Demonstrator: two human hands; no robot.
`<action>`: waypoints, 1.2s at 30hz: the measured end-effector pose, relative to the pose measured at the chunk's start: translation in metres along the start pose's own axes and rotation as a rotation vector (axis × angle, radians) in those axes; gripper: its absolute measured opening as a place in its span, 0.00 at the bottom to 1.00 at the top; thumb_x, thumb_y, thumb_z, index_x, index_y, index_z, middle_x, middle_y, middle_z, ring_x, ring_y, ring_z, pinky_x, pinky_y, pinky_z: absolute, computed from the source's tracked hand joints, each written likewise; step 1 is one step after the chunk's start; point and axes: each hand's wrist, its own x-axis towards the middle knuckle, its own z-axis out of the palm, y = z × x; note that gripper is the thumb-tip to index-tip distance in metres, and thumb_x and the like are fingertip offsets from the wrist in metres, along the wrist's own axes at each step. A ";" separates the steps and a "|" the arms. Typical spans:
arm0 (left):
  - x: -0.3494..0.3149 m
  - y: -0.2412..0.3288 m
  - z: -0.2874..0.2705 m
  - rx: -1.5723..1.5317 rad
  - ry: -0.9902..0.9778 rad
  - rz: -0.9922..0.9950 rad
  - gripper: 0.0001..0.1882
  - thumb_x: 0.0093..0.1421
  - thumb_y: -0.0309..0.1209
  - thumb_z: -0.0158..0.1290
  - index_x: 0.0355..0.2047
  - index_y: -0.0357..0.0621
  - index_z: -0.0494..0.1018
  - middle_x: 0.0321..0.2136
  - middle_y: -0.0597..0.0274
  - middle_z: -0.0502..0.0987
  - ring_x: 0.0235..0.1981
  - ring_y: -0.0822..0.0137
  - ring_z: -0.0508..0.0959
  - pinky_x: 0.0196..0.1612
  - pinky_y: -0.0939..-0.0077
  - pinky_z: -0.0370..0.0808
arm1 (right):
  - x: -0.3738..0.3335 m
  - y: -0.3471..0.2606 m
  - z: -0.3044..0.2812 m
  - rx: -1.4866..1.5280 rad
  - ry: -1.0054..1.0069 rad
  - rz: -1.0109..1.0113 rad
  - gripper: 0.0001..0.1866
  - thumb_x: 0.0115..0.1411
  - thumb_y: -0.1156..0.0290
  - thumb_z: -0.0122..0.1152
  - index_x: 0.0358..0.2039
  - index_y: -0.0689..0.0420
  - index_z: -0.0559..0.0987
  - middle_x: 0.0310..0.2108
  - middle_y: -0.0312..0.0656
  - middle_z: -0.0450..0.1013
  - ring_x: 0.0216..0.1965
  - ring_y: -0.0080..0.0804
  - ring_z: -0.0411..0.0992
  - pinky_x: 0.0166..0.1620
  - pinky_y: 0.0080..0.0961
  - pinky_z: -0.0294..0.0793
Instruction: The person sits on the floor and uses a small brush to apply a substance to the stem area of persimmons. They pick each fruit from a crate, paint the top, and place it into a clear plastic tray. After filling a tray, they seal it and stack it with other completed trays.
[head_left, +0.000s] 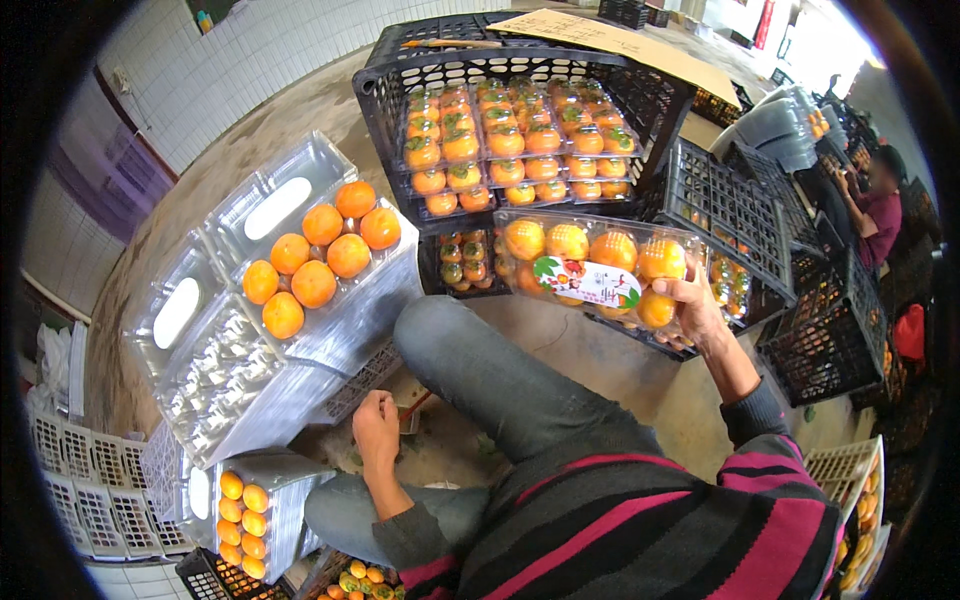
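Note:
My right hand [695,305] grips the right end of a clear plastic box of persimmons [612,247], thumb on its front. A white label with red and green print [590,283] lies across that box. My left hand [376,428] hangs low between my knees with its fingers curled; whether anything is in them is hidden. Close by it shows a thin reddish stick [416,402]. To the left, an open clear clamshell box [215,385] has empty moulded cups, and the tray beside it carries several loose persimmons [315,284].
In front, a black crate [375,95] lying on its side holds stacked boxes of persimmons [515,140], with cardboard [620,45] on top. More black crates [725,205] stand at the right. Another fruit tray [243,520] is lower left. A co-worker [880,205] sits far right.

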 end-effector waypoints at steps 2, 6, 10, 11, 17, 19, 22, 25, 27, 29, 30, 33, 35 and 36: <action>-0.001 -0.002 0.001 0.032 0.021 0.045 0.09 0.56 0.28 0.47 0.32 0.34 0.72 0.24 0.47 0.75 0.25 0.55 0.75 0.31 0.68 0.70 | 0.002 -0.007 0.003 0.031 -0.047 -0.023 0.24 0.42 0.73 0.63 0.42 0.63 0.70 0.36 0.41 0.73 0.36 0.28 0.72 0.44 0.24 0.71; 0.003 0.002 0.005 -0.298 -0.009 -0.090 0.10 0.59 0.30 0.46 0.32 0.36 0.73 0.24 0.54 0.76 0.25 0.61 0.76 0.31 0.73 0.71 | -0.002 -0.021 0.017 0.009 -0.077 -0.074 0.27 0.41 0.72 0.66 0.43 0.63 0.70 0.36 0.40 0.72 0.36 0.26 0.72 0.43 0.23 0.71; 0.004 0.008 -0.003 -1.064 -0.239 -0.126 0.24 0.59 0.45 0.48 0.46 0.36 0.67 0.37 0.56 0.74 0.39 0.65 0.74 0.38 0.74 0.73 | -0.008 -0.009 0.031 0.282 -0.156 -0.026 0.30 0.41 0.71 0.65 0.46 0.63 0.69 0.38 0.41 0.73 0.38 0.30 0.72 0.46 0.26 0.70; 0.001 0.020 -0.007 -1.257 -0.310 -0.087 0.31 0.58 0.50 0.49 0.50 0.35 0.64 0.41 0.54 0.73 0.42 0.63 0.73 0.40 0.72 0.73 | -0.009 -0.001 0.030 0.357 -0.207 0.050 0.29 0.41 0.71 0.65 0.46 0.63 0.69 0.38 0.43 0.73 0.39 0.31 0.72 0.47 0.27 0.69; -0.028 0.023 0.002 -1.722 -0.425 0.014 0.55 0.45 0.60 0.56 0.61 0.37 0.45 0.59 0.51 0.55 0.59 0.54 0.59 0.57 0.55 0.62 | -0.016 0.024 0.075 0.443 -0.424 0.323 0.23 0.45 0.70 0.64 0.42 0.64 0.72 0.37 0.42 0.74 0.39 0.30 0.72 0.48 0.26 0.68; -0.030 0.040 0.000 -1.559 -0.463 -0.194 0.45 0.49 0.49 0.57 0.59 0.36 0.50 0.57 0.51 0.59 0.57 0.54 0.62 0.56 0.56 0.63 | -0.014 0.038 0.079 0.401 -0.559 0.448 0.19 0.47 0.69 0.63 0.40 0.63 0.72 0.35 0.41 0.74 0.38 0.28 0.72 0.46 0.24 0.69; -0.031 0.024 0.014 -1.700 -0.544 -0.348 0.33 0.52 0.35 0.57 0.55 0.36 0.57 0.52 0.52 0.65 0.53 0.55 0.67 0.54 0.57 0.66 | -0.012 0.064 0.080 0.336 -0.533 0.553 0.19 0.51 0.65 0.62 0.41 0.62 0.71 0.32 0.40 0.73 0.35 0.26 0.71 0.42 0.23 0.70; -0.030 0.026 0.024 -1.770 -0.507 -0.452 0.29 0.49 0.31 0.59 0.50 0.35 0.63 0.46 0.53 0.71 0.47 0.56 0.73 0.51 0.59 0.70 | 0.006 0.079 0.059 -0.093 -0.456 0.508 0.26 0.54 0.57 0.59 0.46 0.63 0.69 0.34 0.40 0.72 0.35 0.25 0.71 0.39 0.23 0.71; -0.029 0.036 0.015 -1.716 -0.485 -0.376 0.30 0.48 0.31 0.59 0.50 0.35 0.63 0.45 0.53 0.71 0.47 0.57 0.73 0.51 0.60 0.71 | 0.029 0.055 0.054 -0.321 -0.440 0.274 0.26 0.58 0.53 0.54 0.49 0.61 0.69 0.36 0.39 0.70 0.37 0.24 0.70 0.38 0.22 0.72; -0.031 0.046 0.007 -1.622 -0.462 -0.349 0.30 0.47 0.32 0.59 0.49 0.35 0.63 0.44 0.53 0.72 0.46 0.58 0.74 0.50 0.63 0.72 | 0.063 0.029 0.046 -0.371 -0.321 -0.068 0.25 0.58 0.57 0.55 0.48 0.63 0.67 0.38 0.41 0.69 0.38 0.24 0.69 0.37 0.24 0.72; -0.032 0.050 0.007 -1.578 -0.454 -0.338 0.29 0.47 0.32 0.59 0.49 0.35 0.64 0.43 0.54 0.72 0.45 0.59 0.74 0.49 0.64 0.72 | 0.086 0.020 0.031 -0.666 -0.177 -0.224 0.25 0.53 0.57 0.60 0.43 0.63 0.69 0.36 0.48 0.72 0.38 0.33 0.72 0.39 0.28 0.72; -0.037 0.049 0.017 -1.546 -0.542 -0.329 0.29 0.47 0.32 0.59 0.48 0.34 0.64 0.42 0.55 0.73 0.43 0.61 0.75 0.47 0.68 0.73 | 0.145 -0.005 -0.008 -1.508 0.152 -0.713 0.34 0.47 0.70 0.60 0.54 0.61 0.58 0.45 0.53 0.65 0.47 0.50 0.64 0.48 0.40 0.66; -0.038 0.048 0.019 -1.531 -0.595 -0.349 0.29 0.47 0.32 0.59 0.49 0.34 0.64 0.42 0.55 0.73 0.43 0.61 0.75 0.47 0.68 0.72 | 0.186 -0.004 -0.020 -1.701 0.243 -0.655 0.39 0.44 0.72 0.59 0.58 0.60 0.56 0.48 0.51 0.63 0.52 0.47 0.60 0.54 0.40 0.59; -0.038 0.048 0.020 -1.527 -0.621 -0.358 0.29 0.47 0.32 0.59 0.49 0.34 0.64 0.42 0.55 0.73 0.43 0.61 0.75 0.48 0.68 0.72 | 0.201 0.000 -0.022 -1.793 0.241 -0.636 0.37 0.44 0.73 0.58 0.57 0.60 0.56 0.48 0.50 0.63 0.52 0.47 0.60 0.55 0.41 0.58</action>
